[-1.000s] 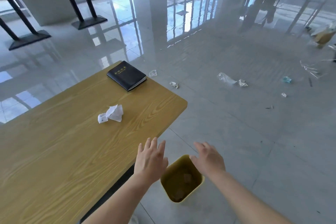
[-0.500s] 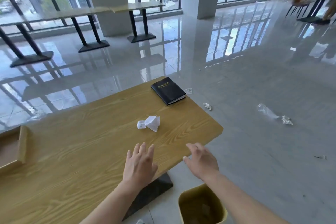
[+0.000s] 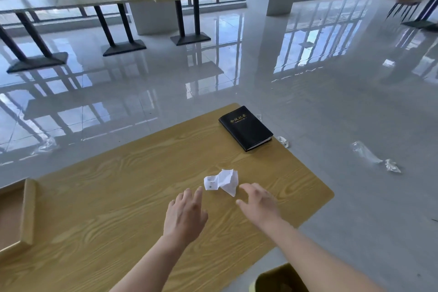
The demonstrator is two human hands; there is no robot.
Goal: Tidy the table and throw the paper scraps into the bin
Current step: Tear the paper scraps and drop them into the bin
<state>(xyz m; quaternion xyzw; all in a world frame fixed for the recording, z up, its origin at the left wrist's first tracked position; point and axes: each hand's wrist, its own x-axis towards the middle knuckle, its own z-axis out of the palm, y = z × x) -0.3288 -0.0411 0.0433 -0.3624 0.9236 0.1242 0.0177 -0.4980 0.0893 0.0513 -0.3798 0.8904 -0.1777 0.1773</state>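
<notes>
A crumpled white paper scrap (image 3: 222,181) lies on the wooden table (image 3: 118,208), near its right end. My left hand (image 3: 184,216) hovers just left of and below the scrap, fingers apart, holding nothing. My right hand (image 3: 259,204) is just right of the scrap, fingers spread and empty, its fingertips close to the paper. The yellow bin (image 3: 277,278) stands on the floor at the bottom edge, below the table's near right corner, partly hidden by my right forearm.
A black notebook (image 3: 246,127) lies at the table's far right corner. A wooden tray (image 3: 28,211) sits at the table's left edge. Plastic and paper scraps (image 3: 366,155) litter the grey floor to the right. More tables (image 3: 113,1) stand by the windows.
Both hands have moved from above the bin up over the table, reaching either side of the paper scrap. The view has lifted, so the bin has dropped to the bottom edge.
</notes>
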